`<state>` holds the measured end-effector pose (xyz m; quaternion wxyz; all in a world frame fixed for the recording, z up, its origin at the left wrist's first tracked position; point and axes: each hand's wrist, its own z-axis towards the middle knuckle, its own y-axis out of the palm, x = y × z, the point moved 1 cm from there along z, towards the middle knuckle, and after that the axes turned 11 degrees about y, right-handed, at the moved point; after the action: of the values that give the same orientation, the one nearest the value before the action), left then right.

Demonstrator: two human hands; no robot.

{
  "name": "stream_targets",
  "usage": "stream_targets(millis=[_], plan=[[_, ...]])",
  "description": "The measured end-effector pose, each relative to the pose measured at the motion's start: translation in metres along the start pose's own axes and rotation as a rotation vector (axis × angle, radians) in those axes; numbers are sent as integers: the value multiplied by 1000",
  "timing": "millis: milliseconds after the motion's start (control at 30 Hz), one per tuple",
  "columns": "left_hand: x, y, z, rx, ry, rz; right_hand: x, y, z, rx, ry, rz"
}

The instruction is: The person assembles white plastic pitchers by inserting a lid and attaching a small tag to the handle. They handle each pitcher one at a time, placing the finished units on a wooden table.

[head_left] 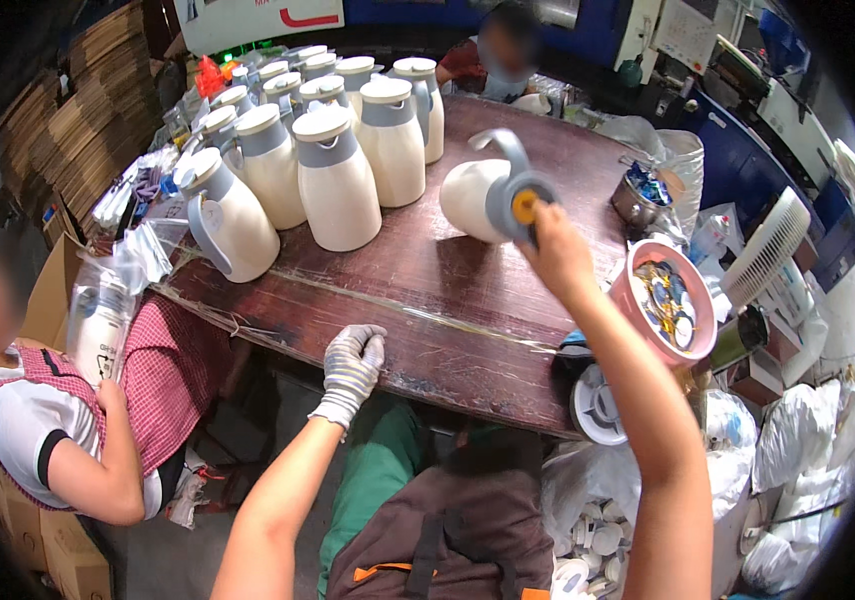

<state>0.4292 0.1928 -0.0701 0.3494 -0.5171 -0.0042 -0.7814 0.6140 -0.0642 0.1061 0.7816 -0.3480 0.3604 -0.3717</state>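
A cream jug [472, 201] with a grey collar and grey handle is tilted over on its side above the wooden table. My bare right hand [560, 252] is closed at its grey mouth end, where an orange round part [525, 206] shows; my fingertips are partly hidden. My left hand [356, 362], in a grey-and-white striped glove, rests at the table's near edge. Its fingers are curled in, with no object visible in them. Left of the tilted jug, several similar cream jugs [340, 205] with grey collars and lids stand upright in a group.
On the right sit a pink tub [634, 315] of small round parts and a metal bowl [638, 208]. A white round part [598, 405] lies at the near right corner of the table [448, 350]. At left a co-worker [58, 420] holds a plastic-wrapped jug [103, 325]; another person sits opposite.
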Motion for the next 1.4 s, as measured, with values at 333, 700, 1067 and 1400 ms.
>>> stream_targets(millis=[333,700,1067,1400], plan=[[200,-31,0,-141,524,54,-5,-126,-194,-54,-49,612],[207,7,-68,-706,-448,-348,199,-84,-511,-924,951,-117],[229,28,-96,-1036,-235,-83,122,-120,-658,-494,1192,19],[226,18,-104,-1010,-328,-167,104,-104,-711,-251,1490,444]])
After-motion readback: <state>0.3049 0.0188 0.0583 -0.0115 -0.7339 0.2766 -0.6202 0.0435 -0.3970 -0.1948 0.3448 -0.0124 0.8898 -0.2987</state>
